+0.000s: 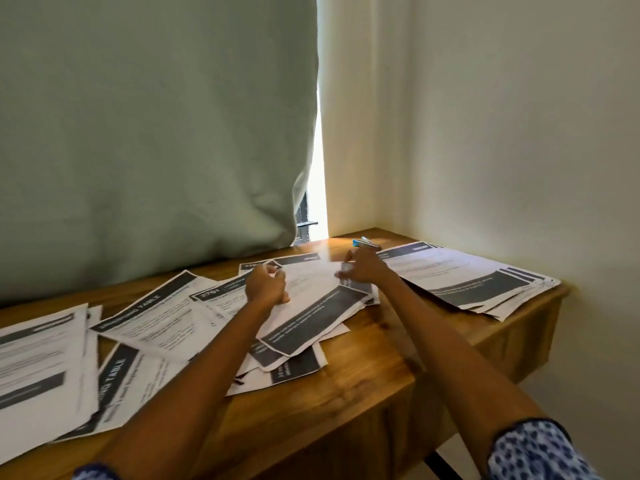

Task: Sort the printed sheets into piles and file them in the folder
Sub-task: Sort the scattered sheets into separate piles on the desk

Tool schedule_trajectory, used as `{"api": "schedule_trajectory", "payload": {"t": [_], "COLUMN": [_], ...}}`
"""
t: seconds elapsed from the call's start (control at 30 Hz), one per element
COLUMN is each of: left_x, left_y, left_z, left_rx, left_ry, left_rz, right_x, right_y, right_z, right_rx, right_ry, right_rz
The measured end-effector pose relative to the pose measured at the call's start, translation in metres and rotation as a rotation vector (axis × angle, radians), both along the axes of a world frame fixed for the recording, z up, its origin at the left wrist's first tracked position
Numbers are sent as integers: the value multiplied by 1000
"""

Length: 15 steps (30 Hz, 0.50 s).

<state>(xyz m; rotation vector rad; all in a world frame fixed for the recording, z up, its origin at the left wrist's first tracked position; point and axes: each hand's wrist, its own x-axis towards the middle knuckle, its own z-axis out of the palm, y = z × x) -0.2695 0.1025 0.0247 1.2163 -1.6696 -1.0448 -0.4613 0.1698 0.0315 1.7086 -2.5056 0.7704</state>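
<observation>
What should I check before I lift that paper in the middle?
1. Left hand holding the middle paper: ok, fingers curl at its edge.
2. Right hand holding it too: cannot tell, blurred.
3. Paper free on top of the heap: ok.
4. Neat pile on the right to drop it on: ok.
5. Folder ready: not ok, none in sight.
6. Small blue thing behind the hand, out of the way: ok.

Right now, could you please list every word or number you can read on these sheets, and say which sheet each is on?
"2701": dark header of the sheet beside the left hand.
"TABLE", its first word blurred: header of the angled sheet left of centre.
"TABLE", its first word cut off: header of the near-left sheet.
All body text, the right pile and the sheet both hands grip: too blurred.
</observation>
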Motion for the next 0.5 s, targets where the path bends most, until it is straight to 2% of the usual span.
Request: {"api": "schedule_trajectory", "payload": {"t": [0.1,0.2,0.33,0.43,0.5], "left_x": [58,108,144,159,166], "left_y": [-13,-22,-26,-21,-18], "left_z": [0,6,10,13,13], "left_rx": [61,108,125,179,196], "left_ry": [-22,-22,23,81,133], "left_rz": [41,40,66,60,-15], "right_x": [14,22,39,63,79], "right_y": [3,10,14,20,24], "right_z": [-5,3,17,39,55], "right_rx": [269,271,-114,-408,-516], "right_ry": [-16,-54,-92,-367,-547], "right_rz": [-81,-87,-63,-47,-8]}}
